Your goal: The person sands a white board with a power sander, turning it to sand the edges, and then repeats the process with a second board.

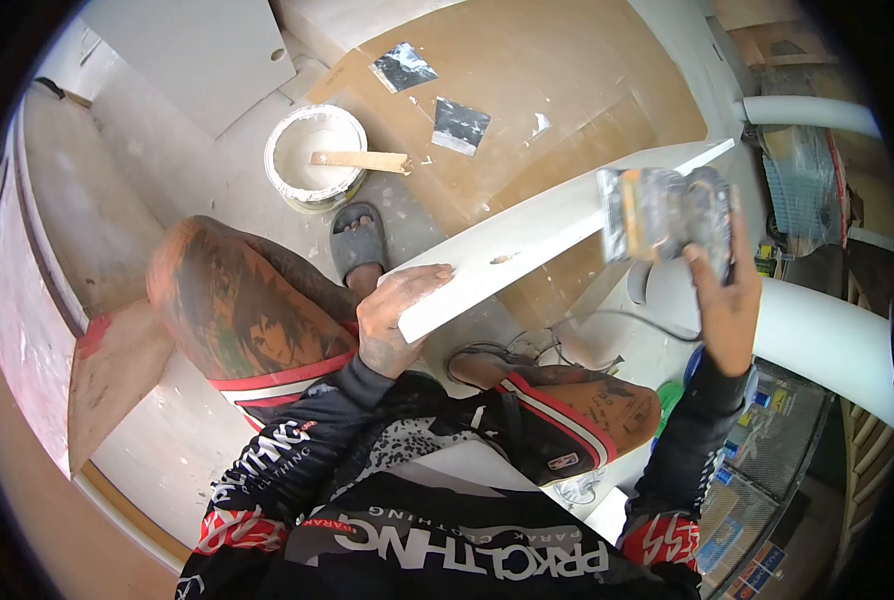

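A long white board lies slantwise across the middle, its near end low at the left and its far end at the upper right. My left hand is closed around the near end, fingers over the top face. A small dark hole shows in the board. My right hand holds a grey and black sander-like tool, blurred by motion, at the board's far part. The tool hides that part of the board, and whether it touches the surface is unclear.
A white bucket with a wooden stick across it stands on the floor. Two dark sheets lie on brown cardboard. A cable runs below the board. White cylinders and a mesh crate are at the right.
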`<state>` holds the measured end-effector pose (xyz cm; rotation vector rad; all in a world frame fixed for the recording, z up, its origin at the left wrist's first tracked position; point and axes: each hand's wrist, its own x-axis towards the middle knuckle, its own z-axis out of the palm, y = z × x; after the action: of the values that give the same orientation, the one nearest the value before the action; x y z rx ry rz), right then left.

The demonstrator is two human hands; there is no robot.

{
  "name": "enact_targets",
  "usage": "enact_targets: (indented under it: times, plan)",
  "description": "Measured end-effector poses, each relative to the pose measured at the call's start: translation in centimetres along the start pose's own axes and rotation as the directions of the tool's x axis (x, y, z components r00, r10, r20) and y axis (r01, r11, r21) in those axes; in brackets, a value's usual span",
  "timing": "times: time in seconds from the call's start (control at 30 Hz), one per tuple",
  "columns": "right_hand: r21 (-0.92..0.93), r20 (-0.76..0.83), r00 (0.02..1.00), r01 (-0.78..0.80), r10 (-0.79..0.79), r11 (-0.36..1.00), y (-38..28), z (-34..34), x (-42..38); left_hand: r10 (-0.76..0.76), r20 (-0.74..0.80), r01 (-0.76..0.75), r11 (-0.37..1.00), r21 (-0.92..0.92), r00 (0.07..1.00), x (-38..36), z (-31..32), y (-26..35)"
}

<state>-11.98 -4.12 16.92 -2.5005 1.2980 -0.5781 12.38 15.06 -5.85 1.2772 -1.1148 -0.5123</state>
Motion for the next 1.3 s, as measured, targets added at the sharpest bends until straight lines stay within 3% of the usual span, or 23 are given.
enact_targets:
  times: [0.07,0.2,0.3,0.43,0.5,0.63,0.7,0.8,0.9,1.07,1.3]
  plan:
    - [-0.007,-0.028,0.978,-0.208,0.208,0.978,3.4,-1.1,1.3,0.005,0.009,-0.005,1.0,-0.001,1.0,-0.1,0.0,0.1]
    - [0.181,-0.08,0.948,-0.289,0.307,0.94,4.5,-0.9,2.0,-0.015,0.013,0.016,1.0,-0.025,1.0,-0.1,0.1,0.1]
    - [0.029,-0.029,0.983,-0.181,0.182,0.983,2.4,-0.4,0.9,-0.017,0.009,0.018,1.0,-0.014,1.0,-0.2,0.3,-0.1]
    - [0.074,-0.035,0.999,-0.029,0.031,0.997,-4.1,1.6,-1.4,-0.028,0.014,0.028,0.999,-0.018,0.999,0.1,0.0,0.2]
    - [-0.023,0.139,0.988,0.071,-0.067,0.997,-8.0,1.8,-2.7,-0.037,0.014,0.037,0.999,-0.025,0.999,0.3,0.1,0.5]
    - [0.076,0.243,0.959,0.132,-0.147,0.988,-11.9,3.1,-4.5,-0.053,0.0,0.053,0.998,0.023,0.999,-0.2,-0.3,0.1]
    - [0.248,0.213,0.946,0.188,-0.243,0.95,-13.2,4.0,-5.1,-0.093,-0.004,0.093,0.996,0.016,0.996,-0.6,-0.2,-0.1]
    - [0.218,0.274,0.93,0.19,-0.247,0.957,-14.3,3.7,-5.2,-0.168,-0.035,0.168,0.986,-0.012,0.985,-1.0,-0.1,0.3]
    - [0.194,0.243,0.943,0.183,-0.228,0.964,-13.3,3.4,-4.8,-0.079,-0.011,0.079,0.997,0.011,0.997,-0.5,-0.2,0.2]
    - [0.125,0.234,0.944,0.209,-0.234,0.97,-13.3,3.5,-4.7,-0.122,-0.033,0.121,0.992,-0.042,0.992,-0.6,0.2,0.4]
    - [0.188,0.252,0.939,0.19,-0.234,0.964,-14.9,3.9,-5.3,-0.109,-0.047,0.111,0.993,0.046,0.993,-0.7,-0.1,0.5]
